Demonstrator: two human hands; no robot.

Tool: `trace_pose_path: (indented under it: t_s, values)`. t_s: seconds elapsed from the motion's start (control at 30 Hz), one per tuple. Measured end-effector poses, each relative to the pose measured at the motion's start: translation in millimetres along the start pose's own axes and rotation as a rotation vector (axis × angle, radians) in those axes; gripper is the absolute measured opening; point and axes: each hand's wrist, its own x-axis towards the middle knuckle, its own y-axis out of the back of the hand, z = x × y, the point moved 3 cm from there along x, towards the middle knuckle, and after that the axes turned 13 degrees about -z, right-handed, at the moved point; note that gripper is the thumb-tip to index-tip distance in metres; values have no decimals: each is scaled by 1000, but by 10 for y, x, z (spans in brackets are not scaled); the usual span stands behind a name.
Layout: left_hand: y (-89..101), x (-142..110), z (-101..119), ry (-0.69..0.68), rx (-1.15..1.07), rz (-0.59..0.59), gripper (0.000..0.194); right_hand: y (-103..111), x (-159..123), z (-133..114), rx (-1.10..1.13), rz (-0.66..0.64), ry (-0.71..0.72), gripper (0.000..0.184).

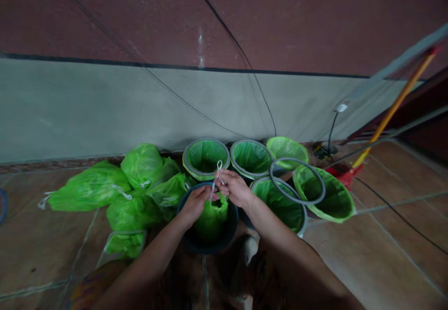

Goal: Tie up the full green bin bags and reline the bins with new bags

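Both hands are over a dark bin (pixel 206 248) in front of me. Inside it sits a green garbage bag (pixel 212 221), its top gathered, with white drawstrings (pixel 219 165) coming up from the neck. My left hand (pixel 196 202) is closed on the drawstring at the left. With fingers pinched, my right hand (pixel 234 187) grips the drawstring on the right, and a small white loop sticks up above it. The hands are close together, just above the bag's neck.
Tied green bags (pixel 93 186) lie in a pile at the left, beside a clear container (pixel 126 243). Several bins with green liners, such as one bin (pixel 206 158), line the wall. A loose grey ring (pixel 324 189) rests on the right bins. A red dustpan (pixel 345 178) stands farther right.
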Motion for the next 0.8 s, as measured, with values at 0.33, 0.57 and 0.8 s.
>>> trace_pose_path:
  t_s: [0.33, 0.57, 0.8]
  values:
    - [51, 79, -325, 206, 271, 159, 24, 140, -38, -161, 38, 218, 112, 25]
    - [-164, 88, -243, 114, 382, -62, 20, -205, -3, -48, 29, -67, 29, 20]
    - [-282, 13, -125, 81, 523, -280, 18, -135, 35, 13, 90, 28, 25, 22]
